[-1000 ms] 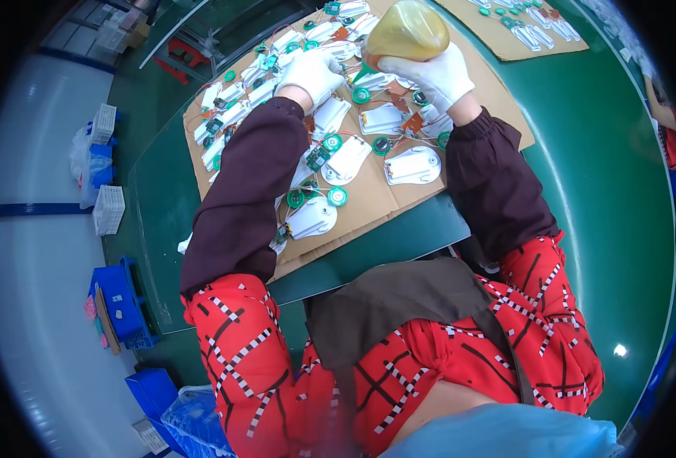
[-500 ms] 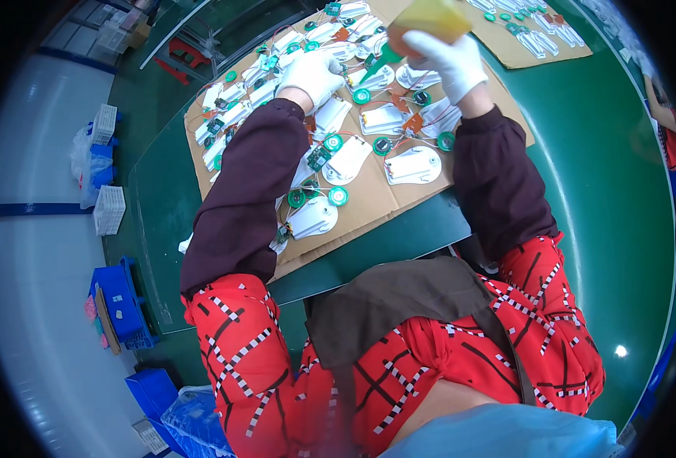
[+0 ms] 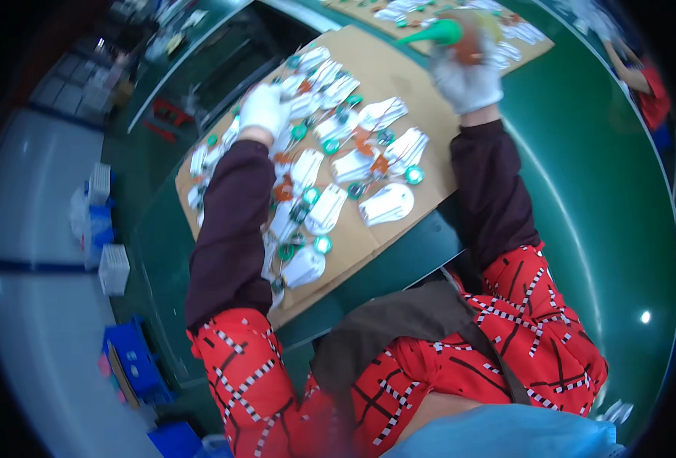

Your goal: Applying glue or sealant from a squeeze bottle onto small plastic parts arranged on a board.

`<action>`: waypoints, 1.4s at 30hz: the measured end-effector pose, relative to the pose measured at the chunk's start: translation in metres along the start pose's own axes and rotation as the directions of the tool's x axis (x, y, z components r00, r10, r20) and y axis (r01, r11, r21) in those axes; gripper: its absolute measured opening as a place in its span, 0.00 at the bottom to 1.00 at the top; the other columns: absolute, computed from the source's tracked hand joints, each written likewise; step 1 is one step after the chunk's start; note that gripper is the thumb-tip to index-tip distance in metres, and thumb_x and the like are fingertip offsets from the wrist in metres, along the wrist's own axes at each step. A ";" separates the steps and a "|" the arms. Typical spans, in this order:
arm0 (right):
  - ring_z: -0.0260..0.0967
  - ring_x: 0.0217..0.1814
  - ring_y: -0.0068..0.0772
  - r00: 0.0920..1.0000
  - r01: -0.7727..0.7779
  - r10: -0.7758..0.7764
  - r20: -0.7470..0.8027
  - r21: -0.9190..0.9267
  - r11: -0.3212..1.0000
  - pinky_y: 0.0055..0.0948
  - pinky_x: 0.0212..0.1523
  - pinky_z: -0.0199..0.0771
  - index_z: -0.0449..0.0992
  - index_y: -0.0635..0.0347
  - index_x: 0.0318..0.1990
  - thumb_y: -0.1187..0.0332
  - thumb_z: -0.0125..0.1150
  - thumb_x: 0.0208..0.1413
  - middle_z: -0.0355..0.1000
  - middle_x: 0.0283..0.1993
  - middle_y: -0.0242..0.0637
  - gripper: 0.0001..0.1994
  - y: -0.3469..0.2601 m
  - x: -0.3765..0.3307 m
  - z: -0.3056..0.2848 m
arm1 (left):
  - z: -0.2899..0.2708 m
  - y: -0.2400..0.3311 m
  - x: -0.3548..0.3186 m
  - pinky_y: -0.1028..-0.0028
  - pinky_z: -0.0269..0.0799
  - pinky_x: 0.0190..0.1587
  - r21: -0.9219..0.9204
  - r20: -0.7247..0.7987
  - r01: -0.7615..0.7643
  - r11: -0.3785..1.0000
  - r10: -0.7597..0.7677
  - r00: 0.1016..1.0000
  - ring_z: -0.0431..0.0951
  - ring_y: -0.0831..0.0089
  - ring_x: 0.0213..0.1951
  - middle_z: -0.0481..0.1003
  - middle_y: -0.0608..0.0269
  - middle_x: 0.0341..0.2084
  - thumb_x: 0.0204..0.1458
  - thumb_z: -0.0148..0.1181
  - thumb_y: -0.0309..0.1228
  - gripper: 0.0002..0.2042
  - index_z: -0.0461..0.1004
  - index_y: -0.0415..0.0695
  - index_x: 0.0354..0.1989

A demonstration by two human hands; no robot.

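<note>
My right hand (image 3: 466, 80), in a white glove, grips a squeeze bottle (image 3: 471, 44) of amber liquid with a green tapered nozzle (image 3: 435, 33). The bottle is lifted to the right of the parts, its nozzle pointing left. My left hand (image 3: 265, 111), also gloved, is low over the crowded parts; its fingers are blurred and partly hidden. Around it are white plastic housings (image 3: 386, 204), wired to green round discs (image 3: 323, 244) and orange-brown pieces (image 3: 380, 166). All of these lie on a cardboard sheet (image 3: 399, 76).
The cardboard rests on a green table (image 3: 574, 198). A second cardboard sheet (image 3: 532, 52) with similar parts lies at the far right. Blue bins (image 3: 136, 359) and a white basket (image 3: 114, 269) stand on the floor to the left. Another person's arm (image 3: 628, 72) shows at the right.
My right hand has drawn the bottle up and rightward, away from the housings, and the nozzle has swung to point left. My left hand has shifted slightly left. The whole view has also moved.
</note>
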State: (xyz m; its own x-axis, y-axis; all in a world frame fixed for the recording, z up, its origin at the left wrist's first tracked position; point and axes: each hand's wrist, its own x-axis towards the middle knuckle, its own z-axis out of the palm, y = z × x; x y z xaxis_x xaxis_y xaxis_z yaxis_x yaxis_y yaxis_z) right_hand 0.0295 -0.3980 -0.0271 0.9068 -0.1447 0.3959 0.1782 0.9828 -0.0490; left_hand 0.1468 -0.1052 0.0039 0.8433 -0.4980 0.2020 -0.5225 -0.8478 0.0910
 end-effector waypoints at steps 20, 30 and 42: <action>0.63 0.47 0.36 0.823 0.313 -0.437 -0.363 -0.353 0.882 0.49 0.43 0.64 0.69 0.51 0.44 0.55 0.58 0.47 0.68 0.44 0.32 0.18 -0.038 -0.010 0.008 | 0.014 -0.004 0.006 0.66 0.68 0.42 0.131 0.149 -0.042 0.990 0.022 0.989 0.75 0.60 0.34 0.74 0.53 0.27 0.37 0.59 0.28 0.06 0.76 0.43 0.25; 0.71 0.36 0.34 0.419 0.348 -0.849 -0.321 -0.807 0.477 0.30 0.28 0.75 0.68 0.61 0.46 0.65 0.65 0.43 0.70 0.41 0.38 0.22 -0.145 -0.042 -0.055 | 0.018 0.006 0.012 0.67 0.68 0.43 0.192 0.175 0.009 0.981 -0.043 0.984 0.75 0.59 0.37 0.75 0.52 0.30 0.38 0.59 0.30 0.08 0.77 0.45 0.30; 0.69 0.38 0.30 0.407 0.374 -0.816 -0.410 -0.740 0.559 0.29 0.33 0.74 0.69 0.51 0.44 0.63 0.63 0.45 0.71 0.40 0.32 0.18 -0.168 -0.015 -0.065 | 0.015 0.005 0.001 0.66 0.68 0.41 0.197 0.132 -0.006 0.980 -0.021 0.991 0.74 0.58 0.36 0.74 0.52 0.30 0.39 0.59 0.31 0.07 0.77 0.45 0.27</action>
State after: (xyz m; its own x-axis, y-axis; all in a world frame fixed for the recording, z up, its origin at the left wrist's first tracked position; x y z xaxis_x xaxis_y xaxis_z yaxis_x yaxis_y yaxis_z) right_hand 0.0108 -0.5681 -0.0848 0.3804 -0.9081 -0.1752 0.7215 0.4099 -0.5581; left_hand 0.1475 -0.1127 -0.0106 0.8631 -0.5002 0.0701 -0.4924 -0.8642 -0.1039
